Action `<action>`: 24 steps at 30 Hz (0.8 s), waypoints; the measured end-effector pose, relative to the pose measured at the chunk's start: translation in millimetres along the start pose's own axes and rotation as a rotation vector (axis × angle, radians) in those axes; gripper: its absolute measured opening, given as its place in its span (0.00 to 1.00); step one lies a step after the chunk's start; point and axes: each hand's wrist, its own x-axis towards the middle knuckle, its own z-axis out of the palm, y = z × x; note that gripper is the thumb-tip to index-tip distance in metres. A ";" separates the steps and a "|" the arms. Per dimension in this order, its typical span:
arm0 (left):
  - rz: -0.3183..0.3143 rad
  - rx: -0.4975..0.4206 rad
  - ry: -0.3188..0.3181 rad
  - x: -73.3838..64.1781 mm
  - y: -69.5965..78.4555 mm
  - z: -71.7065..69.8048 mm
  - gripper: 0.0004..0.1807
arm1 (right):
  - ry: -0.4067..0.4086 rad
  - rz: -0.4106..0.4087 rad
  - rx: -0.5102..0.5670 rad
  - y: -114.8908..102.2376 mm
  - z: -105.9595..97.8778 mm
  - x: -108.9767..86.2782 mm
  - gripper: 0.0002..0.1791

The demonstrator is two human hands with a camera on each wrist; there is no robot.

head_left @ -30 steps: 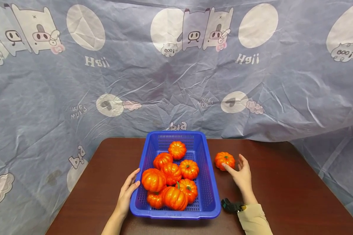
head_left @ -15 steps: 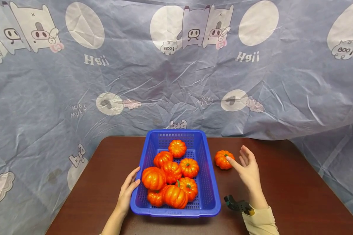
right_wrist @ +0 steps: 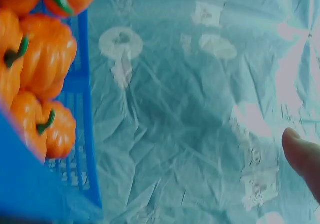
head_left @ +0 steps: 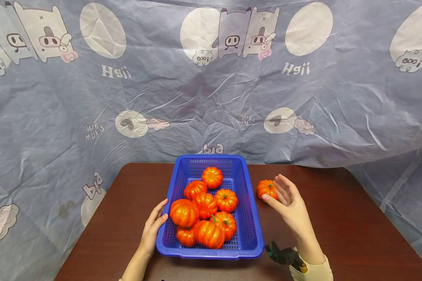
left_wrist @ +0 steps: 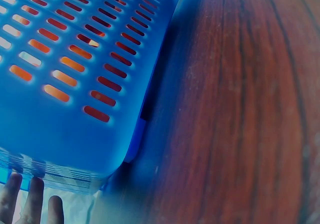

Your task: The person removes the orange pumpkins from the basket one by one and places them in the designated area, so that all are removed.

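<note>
A blue plastic basket (head_left: 254, 218) with slotted walls holds several glossy orange pumpkins (head_left: 209, 234), small and ribbed, some with green stems. My left hand (head_left: 150, 230) rests against its left side, thumb and fingertips right at the rim. From the left wrist, straight fingers (left_wrist: 34, 199) show beside the basket wall (left_wrist: 75, 129). One more pumpkin (head_left: 265, 189) sits on the table to the right of the basket. Over its right side is my right hand (head_left: 292, 205), thumb and fingers spread apart, overlapping it in the head view. The right wrist view catches just one digit of that hand (right_wrist: 302, 156).
The brown wooden table (head_left: 344, 226) carries everything. A grey-blue printed cloth (head_left: 211, 97) hangs behind its far edge. A black wrist camera (head_left: 283, 255) sticks out from the right wrist, near the basket's front right corner.
My right hand first drew back to the right, off the pumpkin, then came left over it again. The left hand and the basket stay put.
</note>
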 end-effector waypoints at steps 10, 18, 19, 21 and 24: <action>-0.006 -0.005 0.003 -1.0 1.6 0.3 0.25 | -0.147 -0.060 -0.066 -5.7 24.8 -16.4 0.43; -0.011 0.002 0.004 -0.9 1.4 0.0 0.25 | -0.243 -0.083 -0.095 -9.1 48.0 -30.9 0.43; -0.012 0.000 0.004 -0.9 1.5 0.1 0.25 | -0.251 -0.089 -0.100 -9.2 51.2 -32.5 0.43; -0.014 -0.002 0.005 -1.0 1.7 0.2 0.25 | -0.266 -0.086 -0.114 -9.0 57.2 -35.5 0.43; -0.016 0.001 0.004 -1.1 1.8 0.5 0.25 | -0.289 -0.054 -0.135 -7.5 65.9 -38.7 0.44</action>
